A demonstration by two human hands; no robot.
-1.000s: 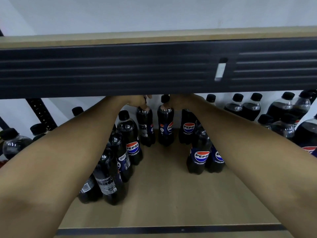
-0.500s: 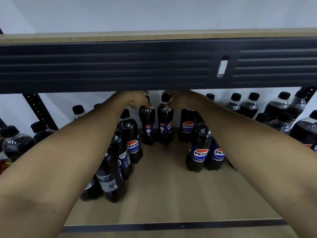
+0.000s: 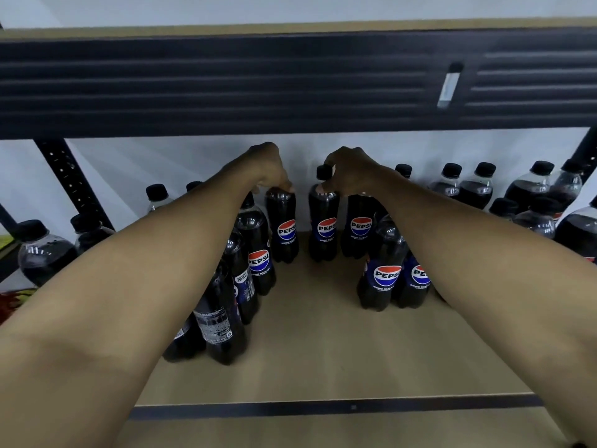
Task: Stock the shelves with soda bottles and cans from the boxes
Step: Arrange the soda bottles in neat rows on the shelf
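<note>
Seen from the head camera, the left hand (image 3: 268, 169) curls its fingers down over the cap of a Pepsi bottle (image 3: 285, 227), which stands on the wooden shelf (image 3: 323, 350) directly beneath them. The right hand (image 3: 352, 176) pinches the neck of a second bottle (image 3: 324, 231), just right of the left fingers. A third bottle (image 3: 361, 231) stands under its palm.
</note>
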